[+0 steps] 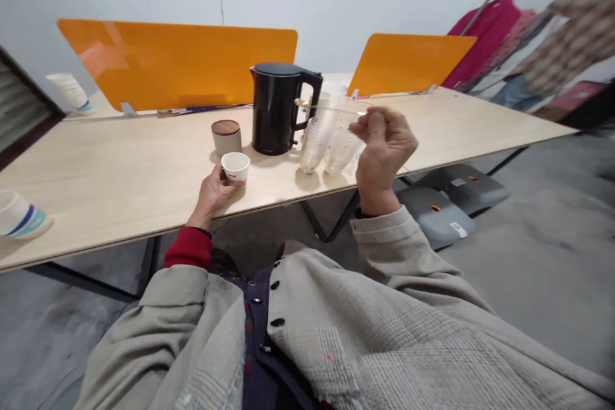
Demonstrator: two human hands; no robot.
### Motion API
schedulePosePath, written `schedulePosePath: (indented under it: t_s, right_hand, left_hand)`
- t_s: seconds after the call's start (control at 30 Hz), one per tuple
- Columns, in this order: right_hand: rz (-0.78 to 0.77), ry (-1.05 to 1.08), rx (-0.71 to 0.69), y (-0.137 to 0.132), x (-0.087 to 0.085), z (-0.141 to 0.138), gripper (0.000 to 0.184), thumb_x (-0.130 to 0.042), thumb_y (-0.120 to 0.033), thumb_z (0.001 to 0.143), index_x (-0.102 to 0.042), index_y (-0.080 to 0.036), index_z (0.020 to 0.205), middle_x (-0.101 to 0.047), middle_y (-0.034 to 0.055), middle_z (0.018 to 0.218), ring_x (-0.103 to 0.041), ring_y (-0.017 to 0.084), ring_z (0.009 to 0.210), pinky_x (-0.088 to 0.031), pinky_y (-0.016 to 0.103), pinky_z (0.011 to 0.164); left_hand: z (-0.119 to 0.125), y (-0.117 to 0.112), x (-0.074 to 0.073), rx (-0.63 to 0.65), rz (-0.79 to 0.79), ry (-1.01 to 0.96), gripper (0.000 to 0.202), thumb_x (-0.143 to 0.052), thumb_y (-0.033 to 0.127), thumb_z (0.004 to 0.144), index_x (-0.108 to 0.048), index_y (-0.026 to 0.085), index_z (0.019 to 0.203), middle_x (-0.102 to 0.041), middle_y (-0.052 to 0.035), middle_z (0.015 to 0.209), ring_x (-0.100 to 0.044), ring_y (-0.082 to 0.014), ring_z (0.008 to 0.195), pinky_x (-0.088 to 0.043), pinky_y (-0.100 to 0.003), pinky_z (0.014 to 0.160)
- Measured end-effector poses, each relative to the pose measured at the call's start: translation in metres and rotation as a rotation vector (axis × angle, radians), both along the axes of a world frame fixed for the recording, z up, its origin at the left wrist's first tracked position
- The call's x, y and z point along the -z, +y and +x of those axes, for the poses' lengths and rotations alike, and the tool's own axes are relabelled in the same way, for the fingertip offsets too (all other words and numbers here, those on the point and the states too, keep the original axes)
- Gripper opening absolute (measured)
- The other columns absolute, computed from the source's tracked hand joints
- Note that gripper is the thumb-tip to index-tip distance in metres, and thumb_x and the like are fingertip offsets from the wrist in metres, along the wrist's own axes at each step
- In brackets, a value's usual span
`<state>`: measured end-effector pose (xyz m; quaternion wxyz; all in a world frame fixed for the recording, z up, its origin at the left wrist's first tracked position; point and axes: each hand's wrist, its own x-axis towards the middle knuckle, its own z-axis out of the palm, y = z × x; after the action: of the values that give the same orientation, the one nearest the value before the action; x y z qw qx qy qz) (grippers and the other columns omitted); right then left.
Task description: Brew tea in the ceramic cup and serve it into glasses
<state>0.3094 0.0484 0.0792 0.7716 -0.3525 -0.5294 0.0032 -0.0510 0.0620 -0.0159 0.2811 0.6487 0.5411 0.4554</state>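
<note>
My left hand point(214, 194) is wrapped round a small white paper cup point(235, 168) near the table's front edge; the cup stands upright and what is inside cannot be made out. Raised to the right, my right hand point(385, 147) pinches the end of a long thin stick point(336, 108). A pale yellowish lump shows at the stick's far tip, in front of the handle of a black electric kettle point(275, 112). Below the stick stand two stacks of clear plastic cups point(313, 148). Behind the paper cup is a light canister point(227, 139) with a brown lid.
Orange divider panels point(192, 67) run along the back of the wooden table point(120, 186). Stacked paper cups point(71, 91) lean at the far left, with another paper cup point(22, 218) at the near left. Grey stools point(435, 214) stand at the right; clothes point(490, 38) hang beyond.
</note>
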Motion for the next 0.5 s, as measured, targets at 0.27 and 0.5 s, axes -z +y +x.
schedulePosePath:
  t_s: [0.27,0.5]
  right_hand:
    - [-0.073,0.165,0.334,0.032,-0.01,0.129,0.028,-0.06,-0.05,0.11,-0.07,-0.025,0.101,-0.069,0.0026,0.085,-0.073,0.017,0.076,-0.07,0.039,0.084]
    - [-0.374,0.175,0.382,0.033,0.012,0.123,0.021,-0.062,-0.036,0.104,-0.069,-0.019,0.094,-0.066,-0.0032,0.075,-0.072,0.012,0.067,-0.068,0.031,0.076]
  left_hand:
    - [0.004,-0.003,-0.011,-0.023,-0.028,0.012,0.076,-0.085,0.053,0.07,-0.071,0.02,0.137,-0.084,-0.0115,0.13,-0.079,-0.0306,0.116,-0.061,-0.037,0.101]
    - [0.003,-0.004,-0.012,-0.075,-0.03,0.072,0.072,-0.084,0.053,0.071,-0.072,0.022,0.134,-0.085,-0.0117,0.125,-0.08,-0.0327,0.116,-0.061,-0.039,0.102]
